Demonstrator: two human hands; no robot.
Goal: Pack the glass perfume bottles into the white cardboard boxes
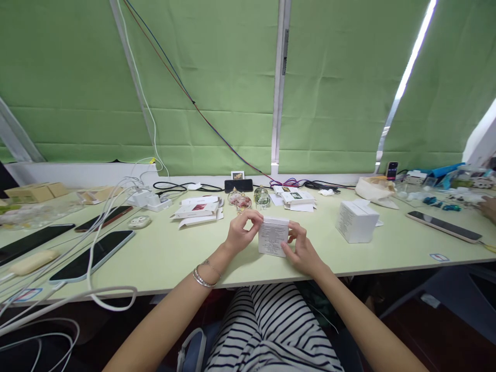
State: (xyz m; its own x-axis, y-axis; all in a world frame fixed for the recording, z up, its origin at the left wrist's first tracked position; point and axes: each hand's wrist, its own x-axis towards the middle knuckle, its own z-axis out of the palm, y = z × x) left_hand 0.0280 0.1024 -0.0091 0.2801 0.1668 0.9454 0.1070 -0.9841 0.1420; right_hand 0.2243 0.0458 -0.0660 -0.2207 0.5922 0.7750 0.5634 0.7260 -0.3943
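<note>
A small white box (273,238) with fine print on its near face stands upright near the table's front edge. My left hand (243,230) pinches the box's top left corner between thumb and fingers. From the other side my right hand (303,251) grips the right edge, its thumb on the printed face. Behind the box are round glass perfume bottles with gold tops: one pinkish (243,201), one greenish (262,197). Flattened white cartons (199,208) lie to the left of them, and more white cartons (296,197) to the right.
Another white printed box (356,222) stands on the right of the table (163,258). Phones (93,256) and white cables (92,258) spread over the left. A phone (444,226) and a person's hand (488,207) are at far right. A black phone (238,185) leans at the back.
</note>
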